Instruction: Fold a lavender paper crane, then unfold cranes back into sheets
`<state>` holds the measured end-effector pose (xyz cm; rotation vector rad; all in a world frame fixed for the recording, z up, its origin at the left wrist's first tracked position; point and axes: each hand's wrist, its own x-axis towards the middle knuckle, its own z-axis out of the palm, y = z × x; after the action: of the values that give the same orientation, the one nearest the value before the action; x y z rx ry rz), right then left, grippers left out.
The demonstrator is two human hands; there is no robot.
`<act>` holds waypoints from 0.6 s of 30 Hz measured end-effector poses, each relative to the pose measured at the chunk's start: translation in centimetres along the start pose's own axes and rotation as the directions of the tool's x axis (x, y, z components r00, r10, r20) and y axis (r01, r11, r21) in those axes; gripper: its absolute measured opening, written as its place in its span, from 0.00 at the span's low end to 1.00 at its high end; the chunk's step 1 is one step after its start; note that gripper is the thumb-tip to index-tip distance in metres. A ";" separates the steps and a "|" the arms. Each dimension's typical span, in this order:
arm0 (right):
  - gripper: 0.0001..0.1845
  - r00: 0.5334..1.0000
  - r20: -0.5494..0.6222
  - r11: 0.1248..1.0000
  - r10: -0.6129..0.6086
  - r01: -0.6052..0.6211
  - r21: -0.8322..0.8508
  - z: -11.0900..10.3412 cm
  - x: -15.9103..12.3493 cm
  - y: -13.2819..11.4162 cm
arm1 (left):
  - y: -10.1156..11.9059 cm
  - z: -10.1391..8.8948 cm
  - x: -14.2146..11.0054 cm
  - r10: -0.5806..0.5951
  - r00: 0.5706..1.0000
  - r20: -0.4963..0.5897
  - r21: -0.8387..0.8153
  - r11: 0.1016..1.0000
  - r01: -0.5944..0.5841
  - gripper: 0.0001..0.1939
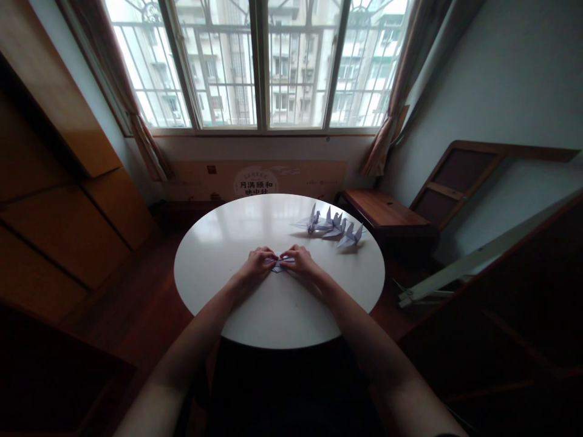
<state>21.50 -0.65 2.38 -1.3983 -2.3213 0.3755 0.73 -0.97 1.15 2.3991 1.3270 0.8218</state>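
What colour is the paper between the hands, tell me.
The paper is pale lavender, seen best in the head view.

Desk [204, 285]: round, white top, glossy, window light reflected on the far half; a few small dark specks visible. Contents: pale folded paper [278, 267] near the middle; several paper birds [334, 227] grouped closely toward the far right edge.

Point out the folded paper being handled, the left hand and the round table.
Folded paper [277, 266], head view: middle of its exposed part.
Left hand [259, 261], head view: back of the hand.
Round table [207, 267], head view: bare left part of its top.
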 end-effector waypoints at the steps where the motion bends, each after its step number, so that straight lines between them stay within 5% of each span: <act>1: 0.16 1.000 0.002 1.000 0.000 0.000 -0.006 0.0 -0.1 -0.1 | 0.0 0.0 0.0 0.001 1.000 -0.001 0.001 1.000 -0.001 0.09; 10: 0.17 0.996 -0.059 0.991 0.073 -0.079 -0.107 0.9 -0.4 -2.2 | -0.2 0.5 0.2 -0.028 0.999 -0.019 0.033 0.999 0.028 0.08; 18: 0.18 0.990 -0.008 0.988 0.144 -0.144 -0.052 0.7 0.1 -1.0 | 0.4 -0.2 0.1 0.021 0.999 0.034 0.202 0.979 -0.028 0.08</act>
<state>20.34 -1.00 2.22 -1.5963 -2.2484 0.3552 0.90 -1.11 1.54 2.5758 1.4342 0.6811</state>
